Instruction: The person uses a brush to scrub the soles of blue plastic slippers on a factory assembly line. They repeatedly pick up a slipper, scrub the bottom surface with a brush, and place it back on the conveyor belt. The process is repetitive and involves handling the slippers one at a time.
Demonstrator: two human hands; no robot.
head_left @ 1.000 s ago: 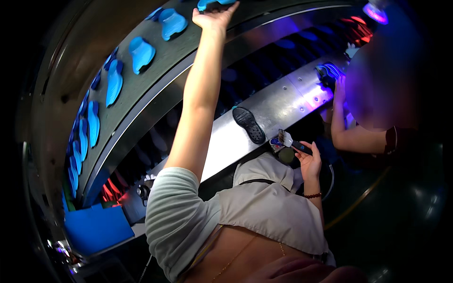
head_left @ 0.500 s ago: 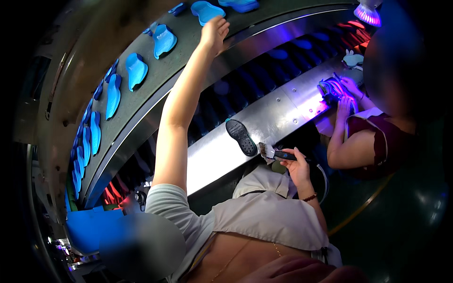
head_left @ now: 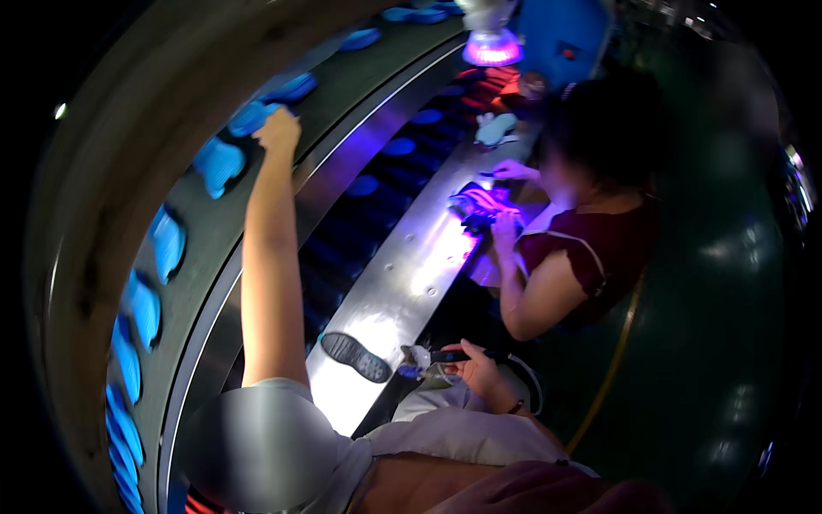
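My left hand (head_left: 278,130) reaches over the dark conveyor belt and meets the edge of a blue footbed-shaped shoe piece (head_left: 248,118). Motion blurs its fingers, so whether they grip the piece is unclear. Down by my lap, my right hand (head_left: 479,370) is closed around the black handle of a brush (head_left: 419,358), whose pale head points left. Just left of the bristles, a dark grey shoe sole (head_left: 354,357) lies on the shiny metal ledge (head_left: 381,295).
More blue footbed pieces (head_left: 167,244) line the curved conveyor belt (head_left: 201,257). Across the ledge, a co-worker (head_left: 591,231) handles a strapped item (head_left: 481,207) under purple light. A lit lamp (head_left: 492,47) hangs beyond. A pale blue piece (head_left: 497,128) sits at the ledge's far end.
The whole view has swung, shifting the ledge, sole and co-worker left in the picture. My left hand is now beside a blue piece further left; my right still holds the brush.
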